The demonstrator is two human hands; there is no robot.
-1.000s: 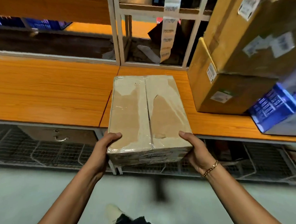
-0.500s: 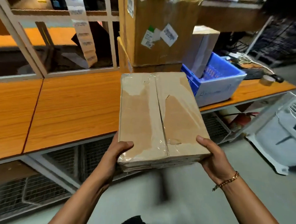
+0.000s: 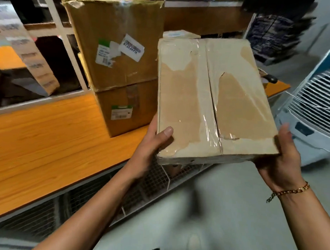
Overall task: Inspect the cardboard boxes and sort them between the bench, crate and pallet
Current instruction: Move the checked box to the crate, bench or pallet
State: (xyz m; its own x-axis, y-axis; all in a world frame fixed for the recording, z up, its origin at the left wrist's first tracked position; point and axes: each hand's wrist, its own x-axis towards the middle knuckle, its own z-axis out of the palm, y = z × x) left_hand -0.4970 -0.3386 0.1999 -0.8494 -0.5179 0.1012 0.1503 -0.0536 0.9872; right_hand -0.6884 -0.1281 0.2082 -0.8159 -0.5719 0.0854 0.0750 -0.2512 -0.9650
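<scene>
Head camera, looking down across a workspace. Largest is the long orange wood-grain bench [image 3: 47, 139], running from the left edge towards the centre, with wire mesh shelving [image 3: 149, 182] beneath it. On the bench stand two stacked brown cardboard cartons [image 3: 113, 67], the upper one bearing white and green labels. At far right is a white air cooler with a louvred grille [image 3: 314, 111].

In the centre, lifted clear of the bench edge and over the grey floor, is the flat tan cardboard box wrapped in clear tape [image 3: 213, 100]. Its top face is towards me; the tape is wrinkled and torn along the centre seam.

I hold it with both hands at its near corners. My left hand [image 3: 150, 143] grips the near left corner, thumb flat on top, fingers hidden underneath. My right hand [image 3: 282, 159] cups the near right corner from below and the side. A thin gold chain bracelet [image 3: 289, 191] hangs at my right wrist.

I judge this to be the inspection step. To do it well, I should keep both palms under the corners, tilt the box slowly to check the seam and edges, and avoid pressing on the split tape. No crate or pallet is in view.
</scene>
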